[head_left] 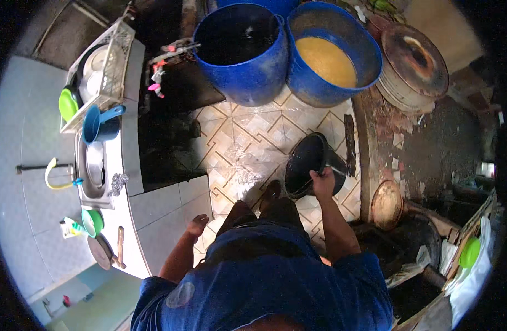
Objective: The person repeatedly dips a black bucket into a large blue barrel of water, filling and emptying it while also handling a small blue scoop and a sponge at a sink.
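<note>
My right hand (323,183) is closed on the handle of a black bucket (293,177) over the tiled floor, just ahead of my feet. The bucket's mouth faces left and up, so it looks tilted; its inside is too dark to make out. My left hand (197,227) hangs by my left side near the counter's tiled front, with loose fingers and nothing in it. Beyond the bucket, a large blue drum (239,80) with a dark inside stands against another blue drum (369,66) that holds yellowish liquid.
To the left runs a counter with a metal sink (89,190), a blue dipper (93,126), a green bowl (91,222) and a dish rack (114,69). A rusty lid (413,55) covers a container at far right. The floor tiles (253,127) look wet. A raised ledge (366,160) borders them.
</note>
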`<control>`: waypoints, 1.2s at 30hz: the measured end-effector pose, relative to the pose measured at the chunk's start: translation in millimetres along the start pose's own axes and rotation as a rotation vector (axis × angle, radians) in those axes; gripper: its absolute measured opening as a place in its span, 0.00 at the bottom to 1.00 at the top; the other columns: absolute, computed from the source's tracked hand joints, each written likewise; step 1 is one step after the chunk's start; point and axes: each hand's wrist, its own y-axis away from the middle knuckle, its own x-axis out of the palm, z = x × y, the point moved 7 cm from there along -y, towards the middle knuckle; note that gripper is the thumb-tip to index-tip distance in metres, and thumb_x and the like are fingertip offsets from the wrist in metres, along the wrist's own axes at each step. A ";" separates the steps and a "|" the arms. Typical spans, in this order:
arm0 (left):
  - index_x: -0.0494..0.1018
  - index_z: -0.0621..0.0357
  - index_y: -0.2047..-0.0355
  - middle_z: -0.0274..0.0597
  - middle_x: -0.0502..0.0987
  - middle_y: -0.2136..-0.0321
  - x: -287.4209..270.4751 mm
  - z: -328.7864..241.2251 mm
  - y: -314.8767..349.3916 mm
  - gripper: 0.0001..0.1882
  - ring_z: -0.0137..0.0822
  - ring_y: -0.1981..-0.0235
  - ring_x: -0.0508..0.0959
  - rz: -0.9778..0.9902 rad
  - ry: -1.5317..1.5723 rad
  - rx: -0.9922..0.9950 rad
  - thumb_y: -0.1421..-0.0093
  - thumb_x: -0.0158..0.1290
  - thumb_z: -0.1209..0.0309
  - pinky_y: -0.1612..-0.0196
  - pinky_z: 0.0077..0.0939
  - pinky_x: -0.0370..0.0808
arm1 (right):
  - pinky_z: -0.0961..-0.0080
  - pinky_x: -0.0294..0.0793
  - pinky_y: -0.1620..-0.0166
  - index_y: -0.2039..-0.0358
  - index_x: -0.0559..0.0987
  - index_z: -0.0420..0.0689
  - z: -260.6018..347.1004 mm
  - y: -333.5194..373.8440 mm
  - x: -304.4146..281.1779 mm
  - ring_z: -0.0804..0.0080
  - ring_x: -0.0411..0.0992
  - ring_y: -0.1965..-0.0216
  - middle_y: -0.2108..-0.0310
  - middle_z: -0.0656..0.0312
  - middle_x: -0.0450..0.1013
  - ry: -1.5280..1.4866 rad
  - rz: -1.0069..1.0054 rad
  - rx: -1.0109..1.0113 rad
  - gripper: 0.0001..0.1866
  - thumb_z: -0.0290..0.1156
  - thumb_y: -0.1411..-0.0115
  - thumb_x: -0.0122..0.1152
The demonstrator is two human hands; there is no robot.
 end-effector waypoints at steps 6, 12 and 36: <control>0.68 0.58 0.47 0.49 0.67 0.45 1.8 60.9 -39.7 0.27 0.44 0.45 0.67 0.061 -0.123 0.106 0.40 0.49 0.54 0.43 0.34 0.63 | 0.78 0.68 0.71 0.80 0.64 0.49 36.1 -12.1 -31.7 0.77 0.67 0.75 0.76 0.68 0.69 -0.471 -0.017 0.347 0.16 0.19 0.51 0.64; 0.70 0.59 0.50 0.49 0.70 0.49 9.1 -5.0 -38.1 0.18 0.46 0.46 0.68 -0.044 -0.147 0.097 0.39 0.44 0.68 0.44 0.31 0.67 | 0.76 0.72 0.68 0.78 0.65 0.49 88.9 -23.6 -55.3 0.75 0.71 0.73 0.75 0.66 0.72 -0.712 -0.039 0.381 0.15 0.19 0.50 0.63; 0.68 0.63 0.48 0.52 0.75 0.55 -25.8 -179.7 -197.2 0.29 0.39 0.54 0.74 -0.006 0.211 0.109 0.43 0.54 0.54 0.52 0.31 0.71 | 0.89 0.52 0.74 0.75 0.65 0.47 447.6 -268.5 134.7 0.89 0.53 0.78 0.80 0.76 0.57 -0.167 0.248 -0.372 0.13 0.19 0.48 0.62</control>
